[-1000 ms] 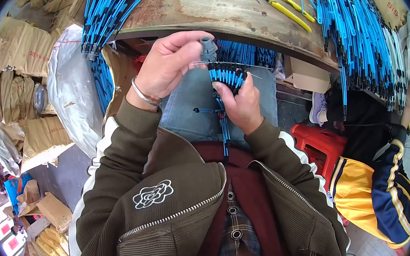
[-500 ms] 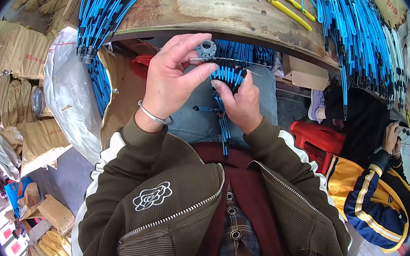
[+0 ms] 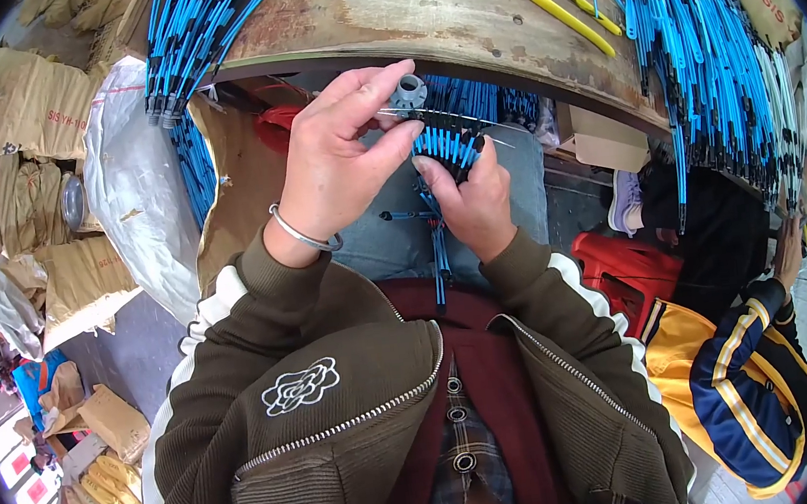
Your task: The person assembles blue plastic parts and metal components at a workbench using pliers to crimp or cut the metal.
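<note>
My left hand (image 3: 340, 160) pinches a small grey plastic hub (image 3: 408, 93) between thumb and fingers, just under the table edge. My right hand (image 3: 470, 199) grips a fan of short blue rods with black tips (image 3: 446, 141), their upper ends meeting the hub along a thin wire. More blue rods (image 3: 437, 248) hang down over my lap below the right hand. A metal bangle sits on my left wrist.
A worn round wooden table (image 3: 417, 9) carries yellow-handled pliers (image 3: 554, 0) and long bundles of blue rods (image 3: 697, 54) on the right and upper left (image 3: 194, 38). A person in a blue and yellow jacket (image 3: 742, 384) sits at right beside a red stool (image 3: 627, 268). Sacks and a plastic bag (image 3: 137, 191) lie at left.
My left hand has slid right and lower with the grey hub, closing onto the top of the blue rod fan. The person at right has leaned further into view.
</note>
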`<state>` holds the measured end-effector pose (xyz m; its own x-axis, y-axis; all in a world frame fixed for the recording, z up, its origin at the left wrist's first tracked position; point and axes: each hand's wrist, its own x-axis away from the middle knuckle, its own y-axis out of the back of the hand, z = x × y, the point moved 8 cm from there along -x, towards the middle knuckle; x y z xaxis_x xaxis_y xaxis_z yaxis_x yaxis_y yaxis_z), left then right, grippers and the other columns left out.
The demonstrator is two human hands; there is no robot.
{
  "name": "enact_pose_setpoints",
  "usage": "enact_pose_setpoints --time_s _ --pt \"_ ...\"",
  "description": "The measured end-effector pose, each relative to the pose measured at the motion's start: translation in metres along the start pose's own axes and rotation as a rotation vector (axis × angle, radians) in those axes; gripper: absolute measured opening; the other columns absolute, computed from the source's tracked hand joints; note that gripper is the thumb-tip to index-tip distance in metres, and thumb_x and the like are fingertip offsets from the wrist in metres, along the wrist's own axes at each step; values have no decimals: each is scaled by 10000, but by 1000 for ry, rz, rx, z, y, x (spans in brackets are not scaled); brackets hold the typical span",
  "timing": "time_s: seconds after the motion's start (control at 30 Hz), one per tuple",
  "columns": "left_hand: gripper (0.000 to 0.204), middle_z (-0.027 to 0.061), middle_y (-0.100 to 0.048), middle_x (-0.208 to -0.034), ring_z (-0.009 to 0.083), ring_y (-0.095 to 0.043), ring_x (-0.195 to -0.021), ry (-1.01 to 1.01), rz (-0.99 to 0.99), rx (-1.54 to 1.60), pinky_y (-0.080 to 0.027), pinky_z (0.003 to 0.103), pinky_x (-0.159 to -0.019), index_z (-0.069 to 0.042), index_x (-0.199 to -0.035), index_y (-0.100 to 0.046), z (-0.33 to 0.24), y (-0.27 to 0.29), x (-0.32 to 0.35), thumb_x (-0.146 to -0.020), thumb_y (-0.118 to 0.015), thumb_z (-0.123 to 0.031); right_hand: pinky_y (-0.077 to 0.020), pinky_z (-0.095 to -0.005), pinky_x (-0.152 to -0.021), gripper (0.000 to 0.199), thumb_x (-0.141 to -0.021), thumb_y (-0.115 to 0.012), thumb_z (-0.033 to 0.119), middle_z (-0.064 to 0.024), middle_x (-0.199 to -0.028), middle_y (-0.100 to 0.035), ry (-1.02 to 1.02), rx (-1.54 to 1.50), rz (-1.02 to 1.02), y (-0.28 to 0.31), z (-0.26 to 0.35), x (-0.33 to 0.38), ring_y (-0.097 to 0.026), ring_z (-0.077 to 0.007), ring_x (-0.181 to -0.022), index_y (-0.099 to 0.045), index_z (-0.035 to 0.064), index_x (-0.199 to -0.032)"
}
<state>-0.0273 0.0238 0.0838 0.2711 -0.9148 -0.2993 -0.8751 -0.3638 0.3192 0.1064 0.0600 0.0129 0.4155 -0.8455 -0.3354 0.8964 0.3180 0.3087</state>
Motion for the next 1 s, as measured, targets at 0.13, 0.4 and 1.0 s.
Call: enact_pose_setpoints --time_s 0.13,0.4,1.0 --pt "476 42 -565 -954 85 -534 -737 13 12 16 -479 204 -669 -40 -1172 -562 3 0 1 -712 -646 51 -505 -354 -561 374 -764 -699 150 -155 -758 -636 26 -4 -7 0 2 1 -648 -301 -668 -479 -17 -1017" --pt "443 26 -590 -914 64 -543 -792 64 85 426 -468 213 -744 15 -1164 -511 24 1 6 -741 -633 64 -500 -363 -588 302 -793 -659 141 -153 -778 -637 40 -12 67 1 1 -3 -641 -313 -695 -492 -5 -998" --pt "370 -16 -582 -778 25 -522 -725 134 64 326 -455 182 -665 -15 -1081 -577 30 8 3 -731 -680 45 -491 -395 -529 324 -818 -624 133 -184 -708 -612 250 244 58 -9 19 -12 -618 -348 -617 -463 -63 -1018"
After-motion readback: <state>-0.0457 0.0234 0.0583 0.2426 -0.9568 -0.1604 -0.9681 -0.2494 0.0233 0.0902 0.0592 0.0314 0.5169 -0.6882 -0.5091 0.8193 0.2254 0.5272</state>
